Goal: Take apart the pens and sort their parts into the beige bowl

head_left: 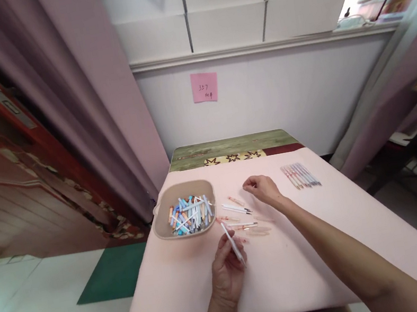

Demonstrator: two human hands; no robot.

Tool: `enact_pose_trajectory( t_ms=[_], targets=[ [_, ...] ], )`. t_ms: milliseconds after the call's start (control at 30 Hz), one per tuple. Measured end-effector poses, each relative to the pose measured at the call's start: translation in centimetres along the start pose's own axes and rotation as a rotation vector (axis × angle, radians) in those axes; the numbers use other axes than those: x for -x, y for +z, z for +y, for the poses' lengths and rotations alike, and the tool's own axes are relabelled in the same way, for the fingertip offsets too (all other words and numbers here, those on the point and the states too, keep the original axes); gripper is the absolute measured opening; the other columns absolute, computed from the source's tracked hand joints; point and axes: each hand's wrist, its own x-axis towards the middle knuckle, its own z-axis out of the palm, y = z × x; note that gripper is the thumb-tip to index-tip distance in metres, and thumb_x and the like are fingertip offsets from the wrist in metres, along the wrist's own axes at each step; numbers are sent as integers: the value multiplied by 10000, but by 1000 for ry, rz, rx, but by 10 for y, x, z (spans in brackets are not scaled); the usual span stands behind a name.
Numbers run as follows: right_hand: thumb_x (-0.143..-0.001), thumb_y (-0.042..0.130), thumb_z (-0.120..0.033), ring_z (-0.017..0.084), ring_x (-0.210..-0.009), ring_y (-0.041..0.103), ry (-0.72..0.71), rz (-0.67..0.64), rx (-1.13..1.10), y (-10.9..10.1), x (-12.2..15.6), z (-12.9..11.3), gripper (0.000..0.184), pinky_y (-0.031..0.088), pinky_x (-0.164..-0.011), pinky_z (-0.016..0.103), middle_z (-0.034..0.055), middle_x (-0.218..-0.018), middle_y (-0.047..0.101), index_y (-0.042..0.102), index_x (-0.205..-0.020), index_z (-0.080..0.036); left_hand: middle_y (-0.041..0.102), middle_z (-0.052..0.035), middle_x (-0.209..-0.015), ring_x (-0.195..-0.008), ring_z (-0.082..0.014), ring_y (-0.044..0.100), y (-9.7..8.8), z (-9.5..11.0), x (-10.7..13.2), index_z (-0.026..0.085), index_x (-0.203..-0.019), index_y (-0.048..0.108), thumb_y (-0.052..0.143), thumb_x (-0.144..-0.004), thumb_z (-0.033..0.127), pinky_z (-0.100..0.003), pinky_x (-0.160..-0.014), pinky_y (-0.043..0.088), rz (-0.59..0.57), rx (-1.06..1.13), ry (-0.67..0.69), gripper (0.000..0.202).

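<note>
My left hand (229,270) is closed round a slim pen (232,244) with a white upper end, held slanting above the near middle of the table. To the right and farther off, my right hand (263,188) has its thumb and fingers pinched together; what is between them, if anything, cannot be made out. Between the hands lie white refills with dark tips (236,208) and several clear, pinkish pen barrels (258,231). A beige basket (187,235) stands left of them, with many coloured pen parts (190,214) inside. At the right, a row of pens (301,175) lies side by side.
The table has a pale pink cover (302,274), with a green patterned strip (231,146) bare at the far edge. Behind it is a white wall with a pink note (205,87). A red door (15,184) and a purple curtain (100,89) are at the left.
</note>
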Motion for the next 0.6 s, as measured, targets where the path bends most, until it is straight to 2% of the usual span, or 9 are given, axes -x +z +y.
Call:
enact_pose_trajectory(
  t_ms=[133,267,400,500,600],
  targets=[
    [-782,594,-298,174,-693,620,115,24,77,-10,15,29,151,367,-595,257,23,-742,715,728,-771,-229,619,-24,-682,-514,-85,524,0,0,-1,154,-1007,670,697,-740,200,-193,-440,383,-31,-16,11,272],
    [-810,556,-324,177,-683,615,183,10,139,-13,19,40,201,358,-586,261,41,-726,711,712,-760,-206,551,12,-619,-490,-75,456,2,0,0,150,-1000,667,711,-742,247,-198,-436,338,-66,-4,58,279],
    [-821,552,-337,176,-712,621,168,-38,193,-3,19,30,211,359,-602,254,48,-756,716,701,-773,-196,549,10,-622,-527,-81,472,3,-1,0,156,-896,663,739,-727,236,-197,-465,349,-85,0,53,203],
    [-821,561,-329,178,-770,631,112,-86,227,15,17,11,185,369,-640,252,46,-828,727,706,-815,-214,588,-4,-659,-535,-86,489,3,-3,-1,164,-854,651,764,-699,211,-196,-469,358,-100,-49,25,198],
    [-790,605,-313,208,-828,640,73,-132,262,36,15,-8,163,384,-690,274,85,-889,724,709,-844,-200,624,-15,-713,-573,-84,531,2,-5,-1,164,-871,654,782,-674,166,-197,-516,404,-92,-93,-21,235]
  ],
)
